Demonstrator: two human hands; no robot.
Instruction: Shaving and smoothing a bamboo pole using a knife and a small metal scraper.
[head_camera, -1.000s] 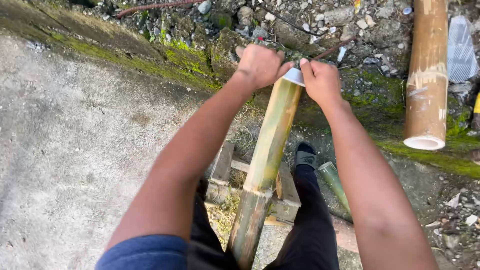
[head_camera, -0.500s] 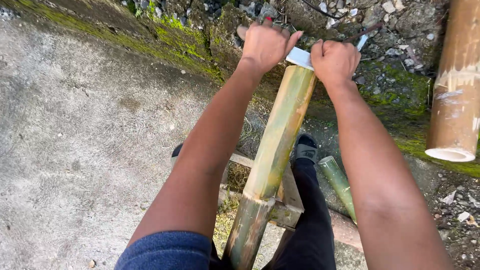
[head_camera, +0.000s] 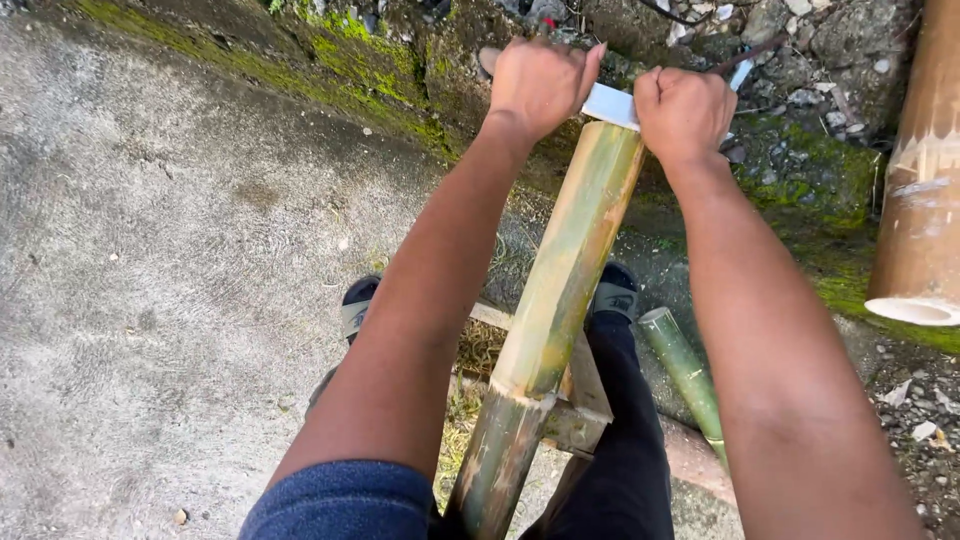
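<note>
Both hands clench one blade: left hand on one end, right hand on the other. The blade lies between the fists, across the bamboo top, which balances pressure on both sides.

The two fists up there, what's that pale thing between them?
In the head view, a flat metal blade spans from left hand to right hand, resting across the bamboo pole end.
</note>
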